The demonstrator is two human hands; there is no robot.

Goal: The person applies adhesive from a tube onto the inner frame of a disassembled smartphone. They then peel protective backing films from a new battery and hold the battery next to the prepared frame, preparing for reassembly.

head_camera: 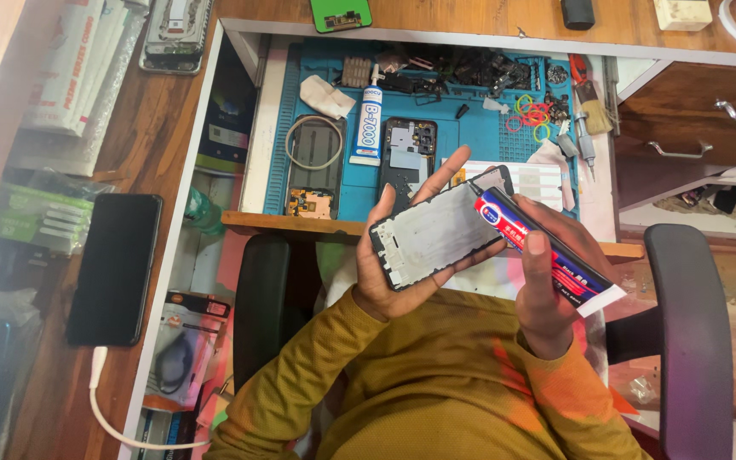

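Centrally, the left hand cradles a phone frame face-up on spread fingers, steadying it, while at three o'clock the right hand is clamped around a glue tube, nozzle toward the frame's top edge

The scene is lit evenly by soft, diffuse light; no hard shadows are cast. A dull sheen is seen on the phone frame held in the left hand, and faint glare on the dark phone well to its left. Sharpness is kept around both hands, while the lower left corner is rendered soft and blurred.
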